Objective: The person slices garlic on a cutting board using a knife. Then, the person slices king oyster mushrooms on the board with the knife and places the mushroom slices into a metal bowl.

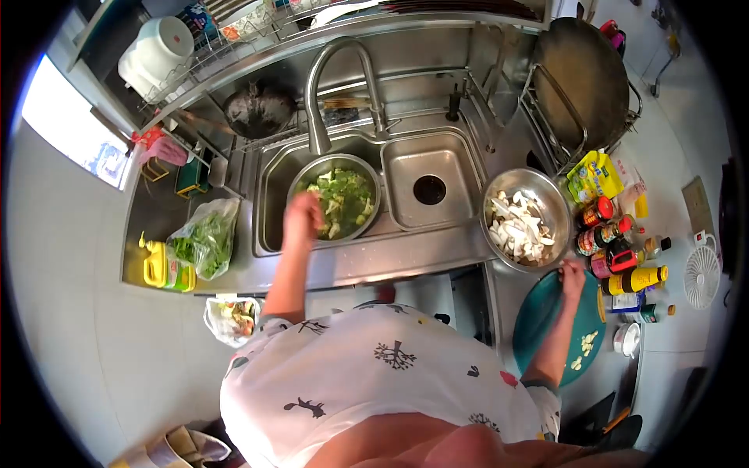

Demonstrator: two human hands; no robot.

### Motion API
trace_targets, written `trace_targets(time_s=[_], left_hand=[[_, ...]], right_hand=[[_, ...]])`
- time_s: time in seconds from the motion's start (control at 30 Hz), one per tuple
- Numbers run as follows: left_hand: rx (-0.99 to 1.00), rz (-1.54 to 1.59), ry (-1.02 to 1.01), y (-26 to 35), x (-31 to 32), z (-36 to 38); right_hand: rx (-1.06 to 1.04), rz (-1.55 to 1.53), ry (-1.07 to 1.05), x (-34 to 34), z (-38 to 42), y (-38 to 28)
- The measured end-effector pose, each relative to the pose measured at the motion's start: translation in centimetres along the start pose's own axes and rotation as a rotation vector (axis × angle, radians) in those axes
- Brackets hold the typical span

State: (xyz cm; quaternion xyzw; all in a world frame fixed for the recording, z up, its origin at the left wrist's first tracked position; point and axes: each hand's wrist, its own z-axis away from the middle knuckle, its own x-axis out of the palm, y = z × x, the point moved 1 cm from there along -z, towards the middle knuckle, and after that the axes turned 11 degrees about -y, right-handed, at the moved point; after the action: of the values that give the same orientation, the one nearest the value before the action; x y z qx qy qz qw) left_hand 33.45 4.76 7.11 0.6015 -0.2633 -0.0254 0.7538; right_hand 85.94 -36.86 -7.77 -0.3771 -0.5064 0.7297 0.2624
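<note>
My left hand [303, 215] is over the left rim of a metal bowl [377, 204] in the left sink basin, its fingers curled and partly blurred; whether they hold anything is hidden. Broccoli pieces [343, 195] sit in water inside that bowl. At the counter on the right, my right hand [573, 279] is closed at the lower right rim of a second metal bowl [493, 187], and the fingers seem to pinch that rim. Sliced white mushrooms [519, 228] fill this bowl. Beneath my right forearm lies a round green cutting board [538, 320] with small pale pieces [587, 342], perhaps garlic.
A tall faucet [315, 117] arches over the left basin. The right basin [409, 168] shows its drain. Bagged greens [207, 242] and a yellow bottle [160, 267] stand at left, above a waste bag [234, 318]. Sauce bottles [605, 235] line the right side, near a wok [581, 82].
</note>
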Motion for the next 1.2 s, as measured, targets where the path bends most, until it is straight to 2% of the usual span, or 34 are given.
trace_targets(time_s=[0.07, 0.1, 0.13, 0.17, 0.2, 0.27, 0.33, 0.37, 0.4, 0.43, 0.47, 0.5, 0.53, 0.57, 0.6, 0.63, 0.67, 0.73, 0.8, 0.83, 0.87, 0.9, 0.93, 1.0, 1.03, 1.1, 1.13, 1.2], left_hand=[[0.231, -0.174, 0.152, 4.9, -2.0, -4.8], [0.244, -0.272, 0.163, 6.4, -2.3, -6.7], [0.244, -0.379, 0.125, 6.9, -3.0, -9.2], [0.175, -0.492, 0.115, 6.8, -2.7, -10.7], [0.115, -0.607, 0.095, 6.5, -1.4, -12.4], [0.513, -0.801, 0.118, 1.9, -0.2, -15.1], [0.383, -0.649, 0.042, 1.5, 2.3, -13.1], [0.41, -0.654, -0.004, 1.3, 3.7, -11.8], [0.423, -0.659, -0.012, -1.6, 3.6, -12.1], [0.353, -0.639, -0.139, -2.0, 5.2, -11.3], [0.189, -0.625, -0.189, -0.9, 8.0, -9.8], [0.218, -0.674, -0.246, -1.6, 9.6, -9.7], [0.238, -0.595, -0.292, -3.5, 10.9, -10.1], [0.269, -0.52, -0.339, -4.7, 11.4, -10.7], [0.297, -0.522, -0.32, -3.8, 10.9, -10.8], [0.062, -0.186, -0.44, -2.8, 10.5, -10.7], [-0.171, 0.154, -0.558, -2.2, 10.1, -10.7], [-0.218, 0.269, -0.47, -3.1, 8.2, -10.9], [-0.224, 0.337, -0.338, -10.8, 4.0, -12.4], [-0.228, 0.344, -0.327, -13.1, 3.4, -11.8], [-0.36, 0.329, -0.299, -15.2, 3.4, -11.1], [-0.494, 0.312, -0.274, -16.7, 3.7, -10.8], [-0.511, 0.32, -0.269, -18.1, 4.2, -10.8], [-0.605, 0.413, -0.322, -20.1, 5.5, -11.1], [-0.614, 0.414, -0.323, -20.7, 5.8, -11.6], [-0.591, 0.506, -0.261, -21.5, 6.5, -13.1], [-0.599, 0.514, -0.262, -21.1, 6.7, -13.6], [-0.703, 0.355, -0.232, -19.7, 6.9, -14.2]], right_hand=[[-0.109, -0.399, 0.146, 0.1, 3.4, -1.8], [-0.105, -0.392, 0.143, 0.6, 4.8, -2.3], [-0.199, -0.47, 0.144, 0.8, 6.2, -2.7], [-0.297, -0.551, 0.152, 1.2, 7.3, -3.9], [-0.303, -0.552, 0.169, 2.8, 8.2, -6.3], [-0.297, -0.397, 0.061, 9.1, 10.2, -12.9], [-0.304, -0.36, -0.105, 16.1, 9.8, -18.3], [-0.335, -0.269, -0.154, 19.2, 7.3, -17.6], [-0.236, -0.039, -0.362, 22.5, 4.7, -18.9], [-0.288, -0.354, -0.48, 27.1, 4.4, -22.4], [-0.303, -0.264, -0.631, 30.6, 1.4, -22.8], [-0.282, -0.223, -0.671, 34.2, -0.2, -25.0], [-0.334, -0.12, -0.765, 37.8, -4.0, -24.5], [-0.4, 0.014, -0.74, 41.0, -6.7, -25.0], [-0.657, 0.304, -0.607, 43.6, -8.8, -25.5], [-0.678, 0.393, -0.573, 45.0, -9.8, -27.0], [-0.697, 0.48, -0.531, 46.0, -10.8, -28.5], [-0.711, 0.562, -0.573, 48.2, -13.5, -27.8], [-0.695, 0.654, -0.623, 50.0, -15.3, -26.3], [-0.573, 0.665, -0.665, 50.6, -15.7, -25.4], [-0.446, 0.677, -0.706, 51.0, -15.9, -24.5], [-0.672, 0.995, -0.722, 50.4, -15.4, -24.7], [-0.655, 1.001, -0.732, 49.6, -14.7, -24.5], [-0.289, 0.439, -0.877, 47.8, -11.6, -25.5], [-0.28, 0.439, -0.875, 46.9, -10.3, -25.4], [-0.311, 0.227, -0.859, 44.7, -7.6, -24.1], [-0.382, 0.217, -0.864, 43.8, -6.4, -22.4], [-0.443, 0.21, -0.868, 43.0, -4.3, -18.5]])
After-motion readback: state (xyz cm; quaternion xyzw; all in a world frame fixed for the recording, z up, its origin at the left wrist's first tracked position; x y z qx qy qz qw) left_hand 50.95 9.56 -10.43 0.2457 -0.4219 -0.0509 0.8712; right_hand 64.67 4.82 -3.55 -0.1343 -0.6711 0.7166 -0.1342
